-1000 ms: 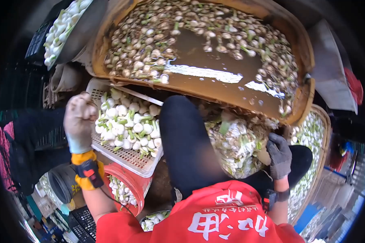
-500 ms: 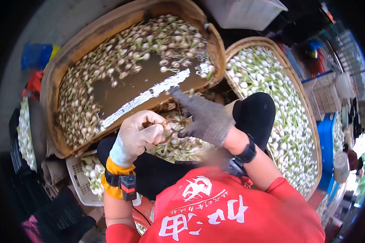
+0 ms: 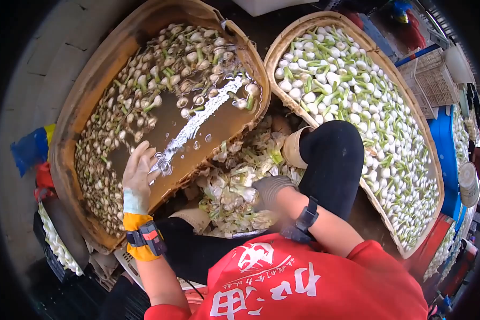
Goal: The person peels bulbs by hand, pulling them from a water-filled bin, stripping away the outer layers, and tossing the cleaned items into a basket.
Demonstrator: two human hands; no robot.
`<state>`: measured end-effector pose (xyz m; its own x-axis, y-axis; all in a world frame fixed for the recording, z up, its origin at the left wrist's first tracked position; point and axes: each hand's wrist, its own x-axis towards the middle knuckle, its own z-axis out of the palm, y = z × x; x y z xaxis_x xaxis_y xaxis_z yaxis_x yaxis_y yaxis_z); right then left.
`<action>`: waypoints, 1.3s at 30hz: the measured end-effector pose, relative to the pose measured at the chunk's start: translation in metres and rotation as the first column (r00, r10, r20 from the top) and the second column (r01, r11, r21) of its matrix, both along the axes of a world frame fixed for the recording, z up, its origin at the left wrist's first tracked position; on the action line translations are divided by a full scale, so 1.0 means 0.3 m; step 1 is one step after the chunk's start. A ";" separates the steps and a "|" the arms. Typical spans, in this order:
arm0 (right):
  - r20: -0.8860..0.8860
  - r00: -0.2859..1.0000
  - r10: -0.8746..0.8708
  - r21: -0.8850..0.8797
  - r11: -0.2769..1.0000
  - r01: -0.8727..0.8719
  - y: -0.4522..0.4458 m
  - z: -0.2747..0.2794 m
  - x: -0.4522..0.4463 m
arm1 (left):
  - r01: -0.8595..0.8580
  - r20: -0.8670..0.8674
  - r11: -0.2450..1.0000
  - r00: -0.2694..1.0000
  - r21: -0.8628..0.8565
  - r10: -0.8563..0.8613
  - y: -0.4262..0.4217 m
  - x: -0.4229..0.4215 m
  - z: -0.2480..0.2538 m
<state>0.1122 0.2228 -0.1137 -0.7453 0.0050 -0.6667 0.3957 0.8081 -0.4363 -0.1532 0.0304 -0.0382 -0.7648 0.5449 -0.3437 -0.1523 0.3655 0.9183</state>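
Grip of L hand (image 3: 138, 170) loosely spread, nr near edge of tub (image 3: 64, 128), R hand (image 3: 274, 190) at peelings (image 3: 229, 186), its grip unclear, bulbs (image 3: 94, 176) w/ stems along tub's far edge

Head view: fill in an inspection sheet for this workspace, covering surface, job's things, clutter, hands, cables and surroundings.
Surface: murky water in the brown tub, with glare and bubbles.
Job's things: brownish bulbs in that water; white bulbs with green stems in the second tub.
Clutter: heap of peelings between the legs.
Hands: left hand, pale glove, over the brown tub's near side, grip hidden; right hand, dark glove, at the heap, fingers partly hidden.
Cables: thin dark cable beside the left forearm.
Surroundings: beige crate and pale bucket, far right.
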 end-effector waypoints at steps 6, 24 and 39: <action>-0.384 0.772 -0.506 -0.280 0.861 0.425 0.054 0.058 -0.096 | 0.427 0.225 0.869 0.848 0.250 -0.481 0.269 0.188 0.132; -0.098 0.975 -0.202 -0.141 0.972 0.187 0.055 0.084 -0.140 | 0.517 0.047 0.607 0.783 -0.604 -0.620 0.920 -0.084 -0.900; -0.572 0.269 -0.775 -0.598 0.619 0.509 0.029 0.225 -0.141 | -0.366 0.858 0.843 0.476 0.394 -0.194 0.247 0.315 -0.075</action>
